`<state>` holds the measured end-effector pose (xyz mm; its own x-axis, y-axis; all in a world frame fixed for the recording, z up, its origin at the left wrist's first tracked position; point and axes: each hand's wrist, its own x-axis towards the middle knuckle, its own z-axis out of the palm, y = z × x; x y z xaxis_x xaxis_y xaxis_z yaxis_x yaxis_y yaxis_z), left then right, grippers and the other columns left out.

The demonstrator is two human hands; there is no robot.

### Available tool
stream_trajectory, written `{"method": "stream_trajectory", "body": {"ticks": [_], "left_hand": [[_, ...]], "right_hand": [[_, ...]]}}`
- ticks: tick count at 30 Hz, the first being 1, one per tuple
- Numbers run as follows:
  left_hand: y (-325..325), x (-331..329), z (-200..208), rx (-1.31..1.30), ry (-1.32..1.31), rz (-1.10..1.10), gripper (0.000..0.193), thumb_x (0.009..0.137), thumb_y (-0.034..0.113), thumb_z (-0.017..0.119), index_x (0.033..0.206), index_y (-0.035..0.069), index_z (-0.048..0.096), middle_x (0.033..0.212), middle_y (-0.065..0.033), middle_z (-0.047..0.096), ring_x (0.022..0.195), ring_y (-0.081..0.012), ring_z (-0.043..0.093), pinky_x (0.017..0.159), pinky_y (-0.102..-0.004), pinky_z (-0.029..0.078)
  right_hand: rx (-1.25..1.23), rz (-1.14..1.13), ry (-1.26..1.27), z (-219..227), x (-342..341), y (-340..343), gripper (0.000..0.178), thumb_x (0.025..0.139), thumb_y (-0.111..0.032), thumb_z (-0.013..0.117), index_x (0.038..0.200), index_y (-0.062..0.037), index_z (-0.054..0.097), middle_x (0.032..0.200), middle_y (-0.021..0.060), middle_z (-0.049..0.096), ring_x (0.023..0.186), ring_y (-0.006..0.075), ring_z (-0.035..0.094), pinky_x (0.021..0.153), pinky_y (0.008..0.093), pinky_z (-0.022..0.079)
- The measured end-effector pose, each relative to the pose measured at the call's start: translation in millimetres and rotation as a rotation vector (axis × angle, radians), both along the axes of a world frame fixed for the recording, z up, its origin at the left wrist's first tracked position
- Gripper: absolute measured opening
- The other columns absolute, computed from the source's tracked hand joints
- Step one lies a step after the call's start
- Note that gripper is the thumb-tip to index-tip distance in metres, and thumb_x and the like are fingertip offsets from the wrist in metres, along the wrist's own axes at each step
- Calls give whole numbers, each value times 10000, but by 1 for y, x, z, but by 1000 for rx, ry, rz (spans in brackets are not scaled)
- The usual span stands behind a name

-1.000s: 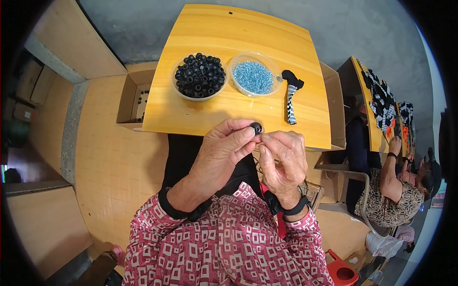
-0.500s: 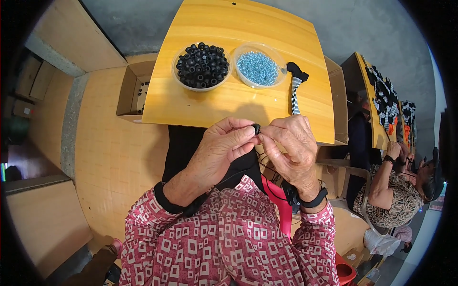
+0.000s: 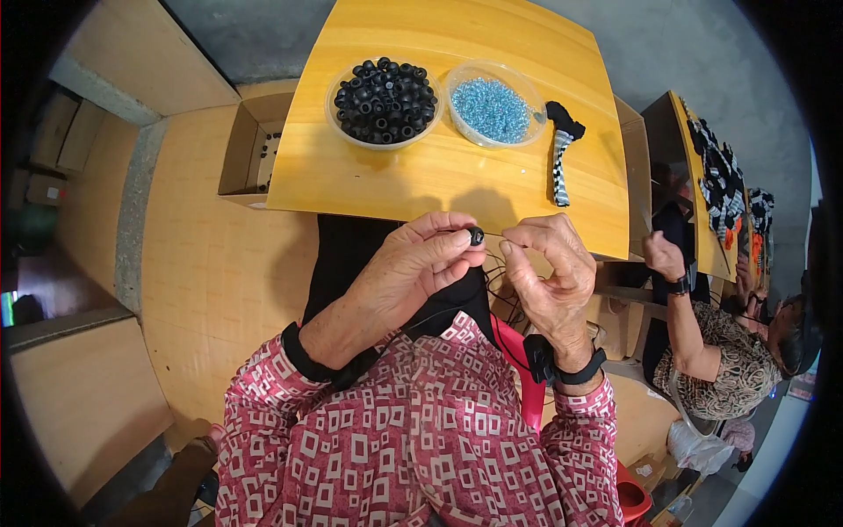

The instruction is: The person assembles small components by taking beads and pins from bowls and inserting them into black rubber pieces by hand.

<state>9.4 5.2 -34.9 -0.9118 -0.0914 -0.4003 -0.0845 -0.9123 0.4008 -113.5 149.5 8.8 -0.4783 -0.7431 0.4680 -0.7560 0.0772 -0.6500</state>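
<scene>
Between the thumb and fingers of my left hand (image 3: 395,268) is a small round black bead-like piece (image 3: 476,235), its hollow side partly showing. My right hand (image 3: 555,268) pinches thumb and forefinger together just to the right of it, a small gap away; what is between those fingertips is too thin to make out. Beyond both hands, a clear bowl (image 3: 386,146) is heaped with black hollow pieces (image 3: 384,98). A second clear bowl (image 3: 470,136) next to it holds tiny blue glassy beads (image 3: 492,110).
A black-and-white striped fabric piece (image 3: 560,171) lies on the wooden table (image 3: 395,189), right of the bowls. Cardboard boxes (image 3: 246,154) flank the table. At far right, another person (image 3: 720,351) sits by a table with striped and orange items.
My right hand has drawn apart to the right from the black piece, which stays in my left hand. The table and bowls sit slightly higher and further right in view. The other person's arm has risen.
</scene>
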Motion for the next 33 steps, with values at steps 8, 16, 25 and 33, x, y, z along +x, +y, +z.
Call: {"method": "stream_trajectory", "body": {"ticks": [8, 16, 25, 33], "left_hand": [[3, 5, -11, 65, 15, 5, 207, 917, 84, 588, 1117, 36, 584, 997, -55, 646, 890, -128, 655, 749, -222, 563], [3, 5, -12, 175, 94, -68, 232, 915, 94, 592, 1134, 20, 579, 1022, -69, 639, 911, -136, 649, 783, -239, 562], [-6, 14, -17, 108, 29, -161, 185, 909, 104, 608, 1071, 16, 620, 961, -92, 668, 865, -154, 672, 775, -252, 580], [-8, 9, -11, 4, -10, -247, 201, 909, 118, 613, 1075, 6, 617, 956, -84, 668, 859, -137, 669, 763, -231, 571]], "right_hand": [[86, 87, -111, -9, 7, -7, 244, 718, -77, 748, 935, -7, 663, 836, 109, 617, 763, 254, 578, 681, 334, 463], [57, 90, 31, -1, 10, -9, 230, 699, -68, 739, 909, -13, 664, 827, 91, 613, 751, 249, 571, 672, 346, 449], [111, 173, 85, -4, 10, -3, 230, 715, -93, 726, 923, -16, 664, 814, 74, 566, 748, 240, 553, 670, 351, 423], [119, 179, 101, -4, 8, 1, 228, 727, -88, 711, 935, -15, 653, 806, 76, 549, 760, 241, 549, 674, 353, 420]]}}
